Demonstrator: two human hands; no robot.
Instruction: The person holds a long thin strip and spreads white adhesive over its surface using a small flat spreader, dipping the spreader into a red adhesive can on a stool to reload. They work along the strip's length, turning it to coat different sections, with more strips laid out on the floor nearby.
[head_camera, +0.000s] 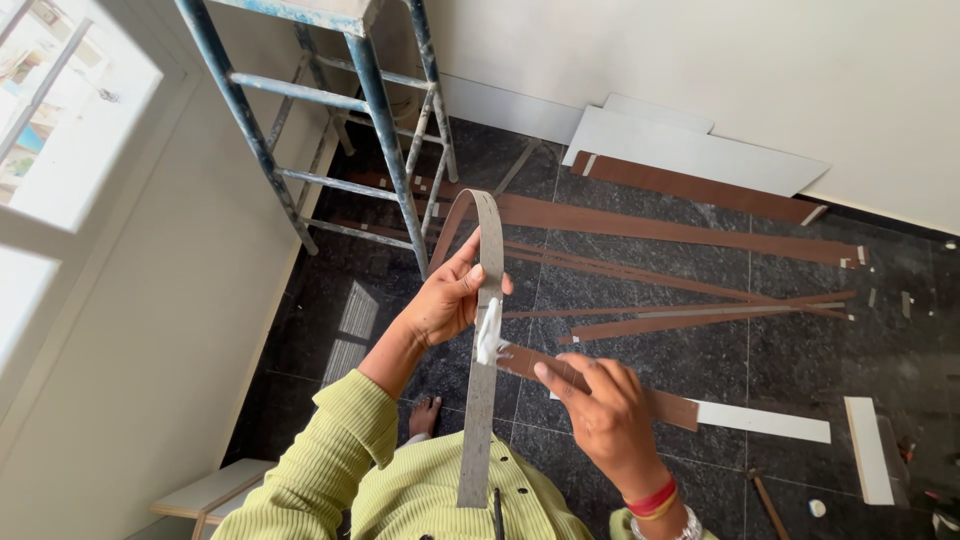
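Note:
My left hand (445, 297) grips a long, thin edge-banding strip (480, 400), grey on one face and brown on the other, which arches over above the hand and hangs down toward my chest. My right hand (600, 415) is just right of the strip, fingers pinched on a small white wad (489, 335) pressed against the strip's edge. My sleeves are light green, and bangles circle the right wrist.
A blue metal ladder (375, 110) stands at the back left on the dark stone floor (800, 350). Several brown laminate strips (680, 225) and white boards (690, 150) lie across the floor by the wall. A white panel (140, 330) stands left; my bare foot (425, 415) shows below.

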